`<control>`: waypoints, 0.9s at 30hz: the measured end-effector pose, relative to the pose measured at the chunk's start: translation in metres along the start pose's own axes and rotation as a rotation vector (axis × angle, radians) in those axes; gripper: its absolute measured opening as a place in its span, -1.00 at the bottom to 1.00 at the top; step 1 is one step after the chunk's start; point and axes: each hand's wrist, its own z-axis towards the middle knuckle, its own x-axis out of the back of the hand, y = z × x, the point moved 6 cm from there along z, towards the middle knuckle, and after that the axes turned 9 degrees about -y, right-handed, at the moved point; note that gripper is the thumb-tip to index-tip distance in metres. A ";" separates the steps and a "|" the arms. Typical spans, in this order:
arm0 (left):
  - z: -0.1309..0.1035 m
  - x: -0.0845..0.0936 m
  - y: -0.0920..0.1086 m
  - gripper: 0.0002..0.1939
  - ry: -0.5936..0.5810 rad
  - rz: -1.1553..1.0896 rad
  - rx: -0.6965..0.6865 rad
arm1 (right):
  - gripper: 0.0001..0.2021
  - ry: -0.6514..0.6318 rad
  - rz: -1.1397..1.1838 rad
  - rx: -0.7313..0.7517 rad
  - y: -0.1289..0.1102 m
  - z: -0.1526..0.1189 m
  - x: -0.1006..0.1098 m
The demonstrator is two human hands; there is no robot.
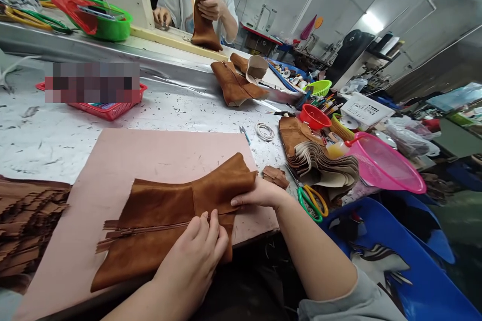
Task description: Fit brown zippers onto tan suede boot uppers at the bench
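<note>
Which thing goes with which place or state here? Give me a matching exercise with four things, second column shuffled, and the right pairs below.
Things
1. Leather piece
2. Scissors
3. Coil
4. Bin

Places, colours and states
A. White, near the far right corner of the pink sheet
B. Blue, at the lower right of the picture
C. One handle green, the other orange
D. Brown, with the left hand and right hand both on it

Right pairs: 1-D, 2-C, 3-A, 4-B
</note>
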 end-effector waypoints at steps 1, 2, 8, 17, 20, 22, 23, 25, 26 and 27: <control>0.000 0.000 0.000 -0.55 -0.004 -0.004 0.003 | -0.76 0.005 -0.007 0.002 0.001 0.000 0.000; 0.001 -0.001 0.000 -0.53 -0.010 -0.009 0.007 | -0.75 0.014 -0.014 0.004 0.002 -0.001 0.000; 0.003 0.001 0.002 -0.41 -0.060 0.006 -0.024 | -0.65 0.143 -0.105 0.019 0.004 -0.005 -0.007; 0.009 0.003 -0.001 -0.37 -0.147 -0.141 -0.004 | -0.55 0.199 -0.503 0.061 -0.004 -0.016 -0.004; -0.010 0.010 -0.025 -0.47 -0.108 -0.260 0.079 | -0.54 0.155 -0.620 0.136 -0.006 -0.017 -0.007; -0.032 0.015 -0.054 -0.58 -0.014 -0.298 0.175 | -0.54 0.151 -0.648 0.175 -0.008 -0.019 -0.011; -0.045 0.018 -0.071 -0.59 0.058 -0.281 0.228 | -0.53 0.151 -0.655 0.198 -0.009 -0.020 -0.014; -0.071 0.019 -0.107 -0.53 0.187 -0.181 0.454 | -0.46 0.156 -0.616 0.225 -0.013 -0.022 -0.022; -0.081 0.015 -0.120 -0.51 0.190 -0.151 0.530 | -0.43 0.167 -0.575 0.224 -0.015 -0.023 -0.025; -0.088 0.011 -0.128 -0.51 0.186 -0.143 0.577 | -0.42 0.183 -0.530 0.218 -0.018 -0.025 -0.028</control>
